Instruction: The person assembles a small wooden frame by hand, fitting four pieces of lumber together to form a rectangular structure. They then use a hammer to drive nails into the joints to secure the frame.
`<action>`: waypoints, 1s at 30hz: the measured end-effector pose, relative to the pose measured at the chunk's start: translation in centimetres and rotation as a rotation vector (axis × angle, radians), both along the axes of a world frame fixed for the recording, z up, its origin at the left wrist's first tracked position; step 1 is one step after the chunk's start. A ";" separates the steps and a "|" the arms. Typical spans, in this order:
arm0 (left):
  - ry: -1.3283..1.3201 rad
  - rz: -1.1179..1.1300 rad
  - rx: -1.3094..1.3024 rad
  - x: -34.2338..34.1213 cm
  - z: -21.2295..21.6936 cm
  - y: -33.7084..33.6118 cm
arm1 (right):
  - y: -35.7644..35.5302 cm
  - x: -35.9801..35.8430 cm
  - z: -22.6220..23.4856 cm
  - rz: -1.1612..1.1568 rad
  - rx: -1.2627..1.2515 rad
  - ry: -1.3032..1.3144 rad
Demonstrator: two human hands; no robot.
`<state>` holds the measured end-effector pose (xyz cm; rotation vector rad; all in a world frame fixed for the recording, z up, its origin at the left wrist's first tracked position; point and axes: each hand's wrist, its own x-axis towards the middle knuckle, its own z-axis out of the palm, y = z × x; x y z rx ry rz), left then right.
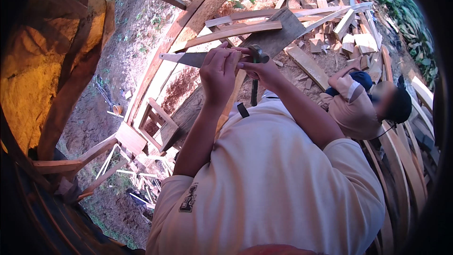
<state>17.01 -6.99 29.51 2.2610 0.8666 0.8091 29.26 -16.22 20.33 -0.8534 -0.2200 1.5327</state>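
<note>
Both of my hands are raised in front of my chest over a work site. My left hand (217, 73) grips the wooden handle of a hand saw (184, 59), whose grey blade points out to the left. Right beside it, my right hand (264, 72) holds a hammer (257, 55) just under its dark metal head, with the handle hanging down toward my white shirt. The two hands touch each other at the fingertips. A dark grey board (278, 35) lies just beyond the hands.
Another person (358, 108) in a beige shirt and dark cap crouches at the right. Long curved planks (188, 28) and a pile of wood offcuts (349, 33) cover the ground ahead. A small wooden frame (158, 127) stands lower left, and curved ribs (401, 174) line the right.
</note>
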 end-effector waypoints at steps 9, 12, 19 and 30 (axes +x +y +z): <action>-0.016 0.021 0.028 0.1 0.0 0.7 | -1.9 3.8 -2.2 -0.136 -0.249 -0.122; -0.041 0.021 0.010 0.1 -0.5 1.2 | -4.3 2.5 -3.3 -0.184 -0.277 -0.107; -0.095 -0.006 -0.059 0.6 -0.6 1.1 | -7.6 2.1 -0.8 -0.267 -0.209 -0.168; -0.187 -0.019 -0.068 -0.5 -1.0 2.3 | -9.5 3.5 15.6 0.072 -0.005 -1.524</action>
